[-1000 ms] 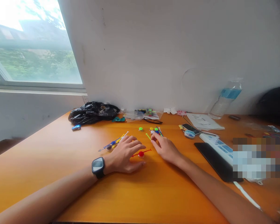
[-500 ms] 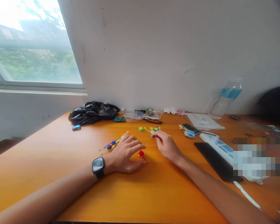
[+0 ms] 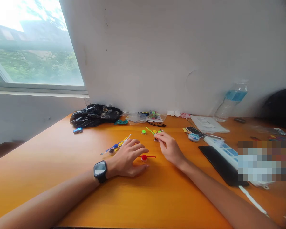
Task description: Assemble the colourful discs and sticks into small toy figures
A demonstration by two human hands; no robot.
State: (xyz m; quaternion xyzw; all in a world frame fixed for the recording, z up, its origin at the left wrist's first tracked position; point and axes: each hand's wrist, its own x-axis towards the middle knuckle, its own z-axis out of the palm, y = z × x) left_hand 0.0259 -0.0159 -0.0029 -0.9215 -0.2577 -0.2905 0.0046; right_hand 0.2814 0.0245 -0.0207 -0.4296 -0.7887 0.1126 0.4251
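Observation:
My left hand (image 3: 130,159), with a black watch (image 3: 100,171) on its wrist, rests on the table with fingers and thumb spread. In the gap between thumb and fingertips stands a small red-capped piece (image 3: 144,157) with a thin red bar lying nearly level. Beyond this hand lie yellow, white and blue stick pieces (image 3: 115,146) and a small dark round piece (image 3: 111,151). My right hand (image 3: 170,147) has its fingertips pinched at a small dark piece (image 3: 155,138), mostly hidden. Near them are a green stick (image 3: 150,130), a yellow cap (image 3: 154,131) and a green cap (image 3: 143,131).
At the back lie a black plastic bag (image 3: 92,116), clear bags (image 3: 139,117) and a dark cord (image 3: 156,124). A small blue packet (image 3: 78,130) is at the left. To the right are a black phone (image 3: 219,163), a white power strip (image 3: 225,149) and a plastic bottle (image 3: 231,101).
The red bar has turned from steeply slanted to nearly level. The green stick and my right fingertips have shifted slightly. My left hand has stayed in place.

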